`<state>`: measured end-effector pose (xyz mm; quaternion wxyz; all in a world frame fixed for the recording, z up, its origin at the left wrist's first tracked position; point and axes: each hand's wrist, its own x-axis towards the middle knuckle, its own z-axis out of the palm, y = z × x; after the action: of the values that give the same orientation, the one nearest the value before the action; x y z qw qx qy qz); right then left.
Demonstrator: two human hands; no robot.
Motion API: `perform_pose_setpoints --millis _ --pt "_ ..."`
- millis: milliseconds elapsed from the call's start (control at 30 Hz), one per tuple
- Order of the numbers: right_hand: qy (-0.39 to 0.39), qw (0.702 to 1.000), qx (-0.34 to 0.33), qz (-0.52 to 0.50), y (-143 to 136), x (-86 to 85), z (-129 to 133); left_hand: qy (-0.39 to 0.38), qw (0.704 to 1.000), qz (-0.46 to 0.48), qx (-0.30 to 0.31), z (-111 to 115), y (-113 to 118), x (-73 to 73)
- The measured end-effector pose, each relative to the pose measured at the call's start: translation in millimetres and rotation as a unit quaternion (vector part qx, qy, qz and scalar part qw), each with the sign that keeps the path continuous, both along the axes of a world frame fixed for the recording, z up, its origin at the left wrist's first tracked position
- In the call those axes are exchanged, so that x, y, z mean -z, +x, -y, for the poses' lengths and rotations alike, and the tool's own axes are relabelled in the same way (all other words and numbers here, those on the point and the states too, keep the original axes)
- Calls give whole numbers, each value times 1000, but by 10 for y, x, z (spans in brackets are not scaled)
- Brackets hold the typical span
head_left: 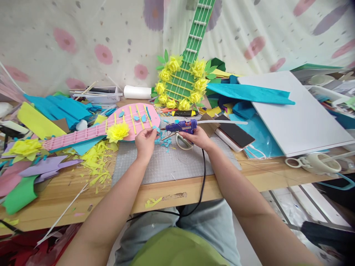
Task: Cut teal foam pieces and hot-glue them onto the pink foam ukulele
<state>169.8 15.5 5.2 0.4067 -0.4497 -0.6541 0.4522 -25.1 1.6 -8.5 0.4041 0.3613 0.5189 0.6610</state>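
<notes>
My right hand [198, 137] is closed round a purple glue gun [181, 126], with a long white glue stick [222, 121] sticking out of its back. The gun's nozzle points left, toward my left hand [146, 139]. That hand pinches a small blue paper piece [155, 129] at the lower right edge of a pink paper guitar [131, 114]. Yellow strips, little blue leaves and a yellow paper flower [118, 132] decorate the guitar body. Blue scraps [166, 143] lie between my hands, on the grey cutting mat [172, 170]. White-handled scissors [184, 142] lie partly under the gun.
A green paper guitar [180, 83] with yellow flowers stands at the back. On the right are a black phone [235, 130], a white board [299, 114] and a tape dispenser [318, 162]. Yellow scraps [98, 159] litter the left. The gun's black cord [204, 177] hangs over the table edge.
</notes>
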Motion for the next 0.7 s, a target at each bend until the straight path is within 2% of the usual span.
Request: perform_pose_setpoints --millis 700 --pt "-5 1000 -3 -17 -22 -2 -4 -5 1000 -10 17 21 33 8"
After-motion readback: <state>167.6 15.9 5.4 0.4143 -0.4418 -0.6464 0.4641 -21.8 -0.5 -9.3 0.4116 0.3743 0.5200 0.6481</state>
